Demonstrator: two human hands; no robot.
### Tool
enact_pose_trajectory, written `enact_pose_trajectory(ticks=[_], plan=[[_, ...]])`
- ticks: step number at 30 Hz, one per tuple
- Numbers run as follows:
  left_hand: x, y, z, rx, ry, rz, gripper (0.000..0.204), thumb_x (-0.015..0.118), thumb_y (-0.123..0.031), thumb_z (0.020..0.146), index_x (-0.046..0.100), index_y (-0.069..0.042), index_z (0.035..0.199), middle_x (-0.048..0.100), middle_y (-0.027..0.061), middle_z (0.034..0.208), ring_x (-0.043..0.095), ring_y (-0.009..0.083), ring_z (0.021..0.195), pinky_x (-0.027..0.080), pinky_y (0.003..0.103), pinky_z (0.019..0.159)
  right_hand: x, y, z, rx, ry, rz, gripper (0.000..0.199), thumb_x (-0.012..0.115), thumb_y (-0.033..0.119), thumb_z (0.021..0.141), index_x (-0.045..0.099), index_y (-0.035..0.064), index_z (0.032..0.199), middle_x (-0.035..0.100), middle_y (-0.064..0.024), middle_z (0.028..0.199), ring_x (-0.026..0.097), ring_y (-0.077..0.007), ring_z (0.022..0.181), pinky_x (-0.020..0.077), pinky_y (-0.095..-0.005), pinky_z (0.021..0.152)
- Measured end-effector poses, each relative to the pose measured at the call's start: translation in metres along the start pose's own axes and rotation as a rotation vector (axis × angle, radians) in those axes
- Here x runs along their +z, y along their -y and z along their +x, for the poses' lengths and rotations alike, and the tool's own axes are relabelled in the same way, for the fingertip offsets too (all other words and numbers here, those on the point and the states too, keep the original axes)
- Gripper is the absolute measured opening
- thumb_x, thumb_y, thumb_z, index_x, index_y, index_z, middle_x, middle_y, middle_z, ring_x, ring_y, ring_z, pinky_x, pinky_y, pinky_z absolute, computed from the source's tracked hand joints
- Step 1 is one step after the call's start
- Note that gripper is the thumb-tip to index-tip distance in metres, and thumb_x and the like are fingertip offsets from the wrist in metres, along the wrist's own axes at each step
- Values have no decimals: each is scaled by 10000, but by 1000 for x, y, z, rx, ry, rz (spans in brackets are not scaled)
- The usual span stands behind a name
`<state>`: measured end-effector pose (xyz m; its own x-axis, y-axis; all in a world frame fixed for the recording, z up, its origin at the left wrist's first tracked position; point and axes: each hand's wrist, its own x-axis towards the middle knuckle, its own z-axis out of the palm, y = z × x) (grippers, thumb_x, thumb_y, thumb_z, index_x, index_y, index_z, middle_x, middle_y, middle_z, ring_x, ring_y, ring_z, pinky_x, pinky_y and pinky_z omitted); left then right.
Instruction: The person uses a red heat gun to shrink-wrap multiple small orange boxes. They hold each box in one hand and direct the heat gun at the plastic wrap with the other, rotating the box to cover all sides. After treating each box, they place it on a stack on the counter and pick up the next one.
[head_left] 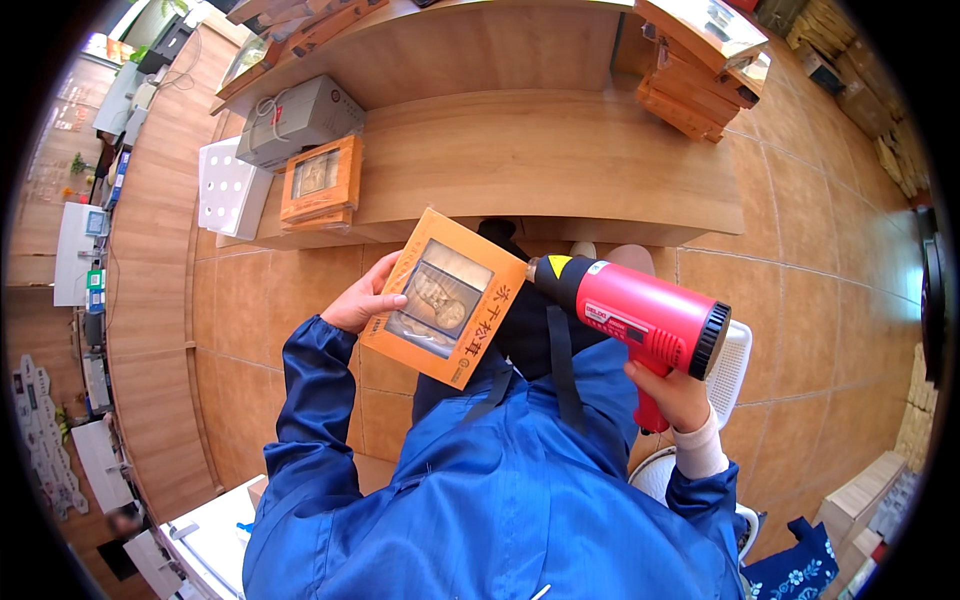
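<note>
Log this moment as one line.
left hand: holds orange box | right hand: holds red heat gun | nozzle at box edge

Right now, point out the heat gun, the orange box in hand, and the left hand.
heat gun [640, 318], head view, middle of the red barrel.
orange box [445, 297], head view, on its clear window.
left hand [362, 303], head view, back of the hand at the box's edge.

Both forearms, in blue sleeves, are raised from the lower edge. The left hand [362, 300] is held palm-in, its fingers curled in a closed grip. The right hand [672, 393] is clenched into a fist, wrist bent upward.
</note>
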<state>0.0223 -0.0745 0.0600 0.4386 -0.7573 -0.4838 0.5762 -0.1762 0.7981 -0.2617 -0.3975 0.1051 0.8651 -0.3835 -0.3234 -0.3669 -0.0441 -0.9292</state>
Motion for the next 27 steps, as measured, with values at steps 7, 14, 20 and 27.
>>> enact_pose_trajectory(ticks=[7,14,20,27], plan=[[-10,-4,-5,-3,-21,129,707,718,-81,739,326,-65,1326,457,44,1272,422,148,1191,349,298,995,-4,8,-4,25,-37,121,351,706,75,738,557,25,1052,594,-41,915,554,-120,816,467,-275,725],[-5,-16,-10,322,-165,491,563,679,8,741,408,-82,1227,476,-22,1114,419,77,1080,348,246,943,-17,31,-11,-33,-32,376,399,680,36,729,522,18,1095,609,-78,942,586,-159,834,490,-289,720],[-2,-3,2,656,-393,947,521,687,15,710,466,-100,1168,532,54,1170,458,235,1170,348,339,977,-9,37,-13,-89,35,320,458,688,70,710,507,29,1129,619,-98,944,596,-170,837,500,-301,718],[15,-17,5,774,-398,1174,455,684,0,688,490,-109,1085,586,67,1114,452,309,1185,270,424,1019,-5,47,-12,-30,177,215,462,691,79,706,510,31,1128,622,-102,960,592,-175,857,492,-315,738]])
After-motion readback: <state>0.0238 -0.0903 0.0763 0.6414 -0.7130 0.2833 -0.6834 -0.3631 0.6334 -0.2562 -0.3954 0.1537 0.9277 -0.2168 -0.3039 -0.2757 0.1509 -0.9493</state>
